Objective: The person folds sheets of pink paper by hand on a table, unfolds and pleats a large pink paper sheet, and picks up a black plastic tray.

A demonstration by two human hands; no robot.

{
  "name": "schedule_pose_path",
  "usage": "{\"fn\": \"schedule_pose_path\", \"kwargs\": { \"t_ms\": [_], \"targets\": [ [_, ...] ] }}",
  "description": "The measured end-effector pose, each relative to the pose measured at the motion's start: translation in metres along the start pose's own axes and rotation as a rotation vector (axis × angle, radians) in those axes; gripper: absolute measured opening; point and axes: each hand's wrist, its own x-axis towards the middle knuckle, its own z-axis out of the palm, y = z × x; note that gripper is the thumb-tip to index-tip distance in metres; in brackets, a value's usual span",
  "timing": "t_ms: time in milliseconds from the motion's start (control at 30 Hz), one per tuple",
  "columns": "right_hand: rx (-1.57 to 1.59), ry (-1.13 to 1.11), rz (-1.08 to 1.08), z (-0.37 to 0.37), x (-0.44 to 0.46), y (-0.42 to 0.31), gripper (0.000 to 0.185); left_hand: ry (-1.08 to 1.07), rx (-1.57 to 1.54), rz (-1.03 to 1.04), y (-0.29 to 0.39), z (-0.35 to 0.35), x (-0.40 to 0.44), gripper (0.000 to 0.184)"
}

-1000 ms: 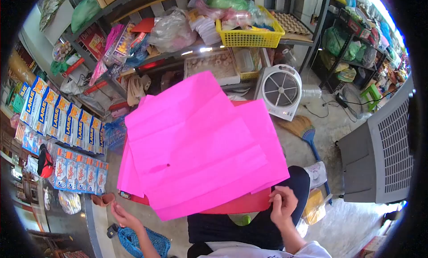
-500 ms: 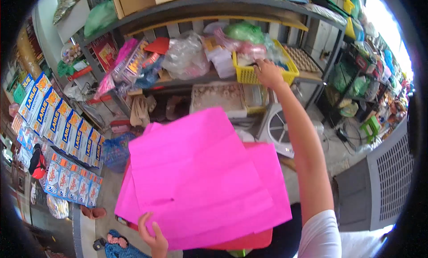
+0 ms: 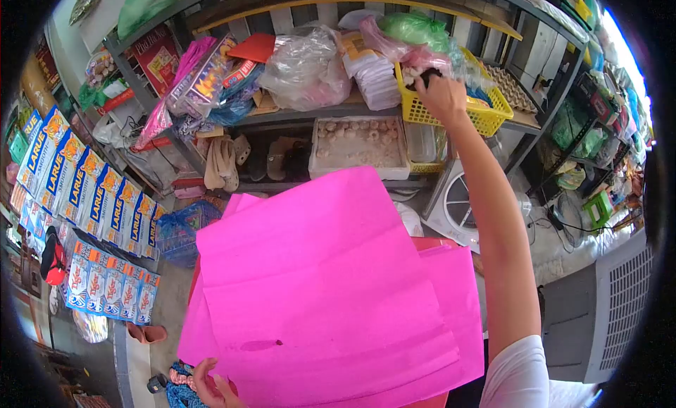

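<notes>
Large pink sheets (image 3: 317, 281) lie stacked on a red surface (image 3: 431, 243), with a small dark mark near the lower middle. My right hand (image 3: 442, 98) reaches up to the yellow basket (image 3: 489, 118) on the shelf, its fingers closed around a black item (image 3: 428, 75) too small to make out. Plastic bags, one of them green (image 3: 415, 32), lie in the basket beside that hand. At the lower left edge of the pink sheets is my left hand (image 3: 213, 388), its fingers curled and apart with nothing between them.
A metal shelf (image 3: 282, 118) holds a clear plastic bag (image 3: 306, 66) and egg trays (image 3: 508, 91). Beneath it is a white tray (image 3: 360, 167). A fan (image 3: 456, 200) stands right of the sheets. Beer cartons (image 3: 84, 189) are stacked at left, a grey cooler (image 3: 584, 316) at right.
My right hand has gone from beside the sheets up to the yellow basket and closed on the black item. My left hand has come to the sheets' lower left edge. The view has tilted up.
</notes>
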Motion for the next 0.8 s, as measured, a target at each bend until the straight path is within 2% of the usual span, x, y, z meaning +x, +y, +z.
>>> {"fn": "schedule_pose_path", "kwargs": {
  "t_ms": [100,133,200,300,433,500,600,700,733,800],
  "targets": [
    [-0.026,0.249,-0.13,-0.02,0.009,0.009,0.044,0.03,0.046,-0.095,-0.02,-0.004,-0.001,0.034],
    [0.011,0.315,-0.193,-0.036,0.008,0.006,0.03,0.016,0.027,-0.054,-0.018,-0.001,0.0,0.035],
    [0.2,0.366,-0.331,-0.079,-0.013,-0.006,0.023,-0.019,-0.009,0.023,-0.007,0.005,0.009,0.037],
    [0.398,0.383,-0.58,-0.159,-0.086,-0.044,0.019,-0.219,-0.064,0.171,0.028,0.012,0.031,0.04],
    [0.607,0.007,-1.062,-0.258,-0.205,-0.074,0.014,-0.511,-0.376,0.345,0.118,0.035,0.055,0.07],
    [0.718,-0.147,-1.136,-0.292,-0.254,-0.082,0.013,-0.616,-0.388,0.372,0.154,0.045,0.053,0.079],
    [0.721,-0.21,-1.033,-0.325,-0.298,-0.071,0.02,-0.816,-0.397,0.421,0.168,0.041,0.037,0.076],
    [0.786,-0.057,-0.909,-0.334,-0.326,-0.052,0.023,-0.855,-0.589,0.306,0.165,0.044,0.01,0.075],
    [0.789,-0.05,-0.899,-0.338,-0.332,-0.041,0.037,-0.843,-0.581,0.339,0.169,0.042,0.007,0.073],
    [0.935,0.042,-0.749,-0.335,-0.351,-0.032,0.046,-0.879,-0.632,0.318,0.18,0.032,0.001,0.075]
  ]
}}
